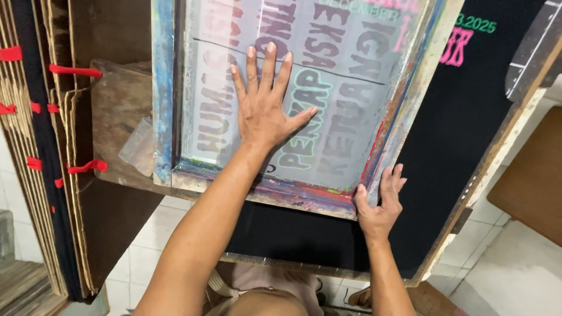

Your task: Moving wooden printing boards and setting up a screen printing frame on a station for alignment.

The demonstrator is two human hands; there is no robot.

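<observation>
A wooden screen-printing frame (165, 88), smeared with blue, red and green ink, lies on a black fabric (462, 123) stretched over a board. Its grey mesh (345, 134) carries mirrored lettering. My left hand (266, 102) lies flat on the mesh with the fingers spread, pressing near the middle. My right hand (379, 202) rests at the frame's near right corner, thumb on the frame edge and fingers laid on the black fabric beside it. Printed pink and green lettering (462, 38) shows on the fabric past the frame's right side.
A stack of cardboard sheets with dark fabric, bound with red ties (76, 71), stands at the left. A brown wooden shelf (117, 111) holds a scrap of clear plastic (137, 146). White floor tiles (515, 275) lie below, and another board (533, 50) sits at the upper right.
</observation>
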